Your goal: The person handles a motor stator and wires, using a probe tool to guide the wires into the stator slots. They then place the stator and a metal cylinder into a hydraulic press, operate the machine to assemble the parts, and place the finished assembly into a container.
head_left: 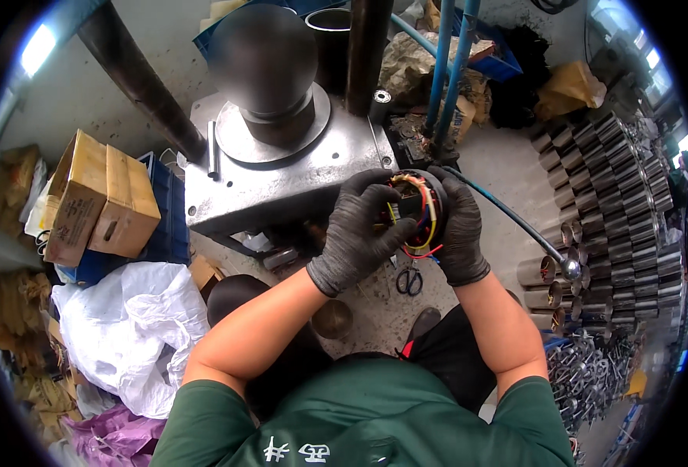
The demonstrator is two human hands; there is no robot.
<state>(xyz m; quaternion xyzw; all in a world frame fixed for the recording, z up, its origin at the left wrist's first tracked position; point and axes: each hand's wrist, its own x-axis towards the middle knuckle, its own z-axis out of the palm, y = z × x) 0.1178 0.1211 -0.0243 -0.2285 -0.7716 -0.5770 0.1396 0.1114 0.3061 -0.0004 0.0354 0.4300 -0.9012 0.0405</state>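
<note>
Both hands wear dark grey knitted gloves. My right hand (462, 233) wraps the right side of a motor stator (438, 194), a dark ring with red, yellow and blue wires (429, 204) looped round its face. From the other side my left hand (359, 233) grips it, fingers at the upper left rim and thumb pointing in at the wires. Loose wire ends, one of them red, hang below the ring. The stator is held up off the press table, just beyond its front right corner. My fingertips partly hide its inner opening.
Ahead stands a metal press table (289, 183) with thick columns and a round ram. Black scissors (409, 281) lie below my hands. Stacked metal cylinders (600, 202) fill the right, with a metal-tipped hose (515, 222) before them. Cardboard boxes (99, 198) and a white sack (130, 319) are left.
</note>
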